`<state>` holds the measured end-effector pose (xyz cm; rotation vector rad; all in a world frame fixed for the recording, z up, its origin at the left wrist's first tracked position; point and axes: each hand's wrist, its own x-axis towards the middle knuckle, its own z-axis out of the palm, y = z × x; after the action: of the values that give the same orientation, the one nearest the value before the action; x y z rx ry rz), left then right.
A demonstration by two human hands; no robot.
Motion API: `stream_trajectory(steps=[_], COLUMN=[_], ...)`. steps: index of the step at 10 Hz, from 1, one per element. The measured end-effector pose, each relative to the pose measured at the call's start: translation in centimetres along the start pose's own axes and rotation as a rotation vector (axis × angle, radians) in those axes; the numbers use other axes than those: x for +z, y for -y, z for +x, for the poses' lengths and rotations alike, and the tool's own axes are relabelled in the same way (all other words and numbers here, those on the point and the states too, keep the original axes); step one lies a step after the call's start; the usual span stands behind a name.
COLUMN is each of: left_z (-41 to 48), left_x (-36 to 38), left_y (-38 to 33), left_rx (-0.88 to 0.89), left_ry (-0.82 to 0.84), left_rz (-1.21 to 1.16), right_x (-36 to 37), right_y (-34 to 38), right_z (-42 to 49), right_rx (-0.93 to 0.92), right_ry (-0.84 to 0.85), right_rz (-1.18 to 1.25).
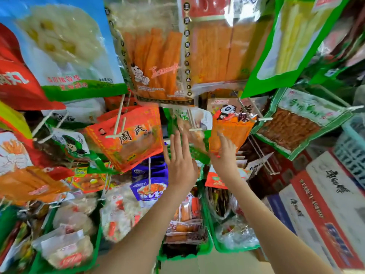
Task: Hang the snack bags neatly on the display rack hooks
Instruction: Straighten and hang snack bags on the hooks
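An orange snack bag with a panda picture [233,125] hangs in the middle of the rack, tilted. My right hand [225,153] grips its lower left corner from below. My left hand [180,157] is raised flat beside it, fingers straight, in front of a green and white bag [194,123] on a white hook [194,129]; whether it touches that bag I cannot tell. To the left an orange-red bag with black characters [128,135] hangs on a hook.
Larger bags of orange strips [158,62] hang overhead. A green-edged bag [296,123] hangs at the right. Green bins [209,248] full of small packets stand below. Printed cartons [324,204] are stacked at the lower right.
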<state>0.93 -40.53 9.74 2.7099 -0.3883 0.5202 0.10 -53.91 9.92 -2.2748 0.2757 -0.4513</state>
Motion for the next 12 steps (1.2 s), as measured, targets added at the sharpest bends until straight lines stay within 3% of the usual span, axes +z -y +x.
stream_trajectory(steps=[1,2,4,5,6,7,8,10,12], left_z=[-3.0,-5.8,-8.0,-7.8,-7.8,-8.4,-9.0,-9.5,-9.8], left_x=[1.6,3.0,6.8,8.6,10.3,11.1,11.1,9.6,7.9], left_y=[0.2,0.6,1.0,-0.2,-1.4,-1.7,-1.5,-1.7,-2.9], left_rx=[0.014,0.065,0.141,0.155,0.175,0.179,0.152,0.14,0.231], left_ry=[0.134,0.271,0.414,0.429,0.408,0.413,0.445,0.473,0.401], left_rz=[-0.019,-0.052,-0.08,-0.142,-0.153,-0.174,-0.177,-0.196,-0.229], right_x=[0.5,0.5,-0.1,1.2,2.6,2.5,2.0,0.3,-1.7], right_y=[-3.5,-6.5,-12.0,-14.9,-16.6,-17.8,-19.0,-18.1,-16.4], right_z=[-3.4,-5.7,-4.9,-4.2,-3.1,-1.5,-1.7,-3.6,-6.4], right_rx=[0.031,0.175,0.448,0.548,0.399,0.331,0.255,0.302,0.34], right_ry=[0.111,0.193,0.099,0.05,0.327,0.216,0.235,0.192,0.134], right_rz=[-0.047,-0.096,-0.118,0.056,-0.392,-0.299,-0.375,-0.318,-0.299])
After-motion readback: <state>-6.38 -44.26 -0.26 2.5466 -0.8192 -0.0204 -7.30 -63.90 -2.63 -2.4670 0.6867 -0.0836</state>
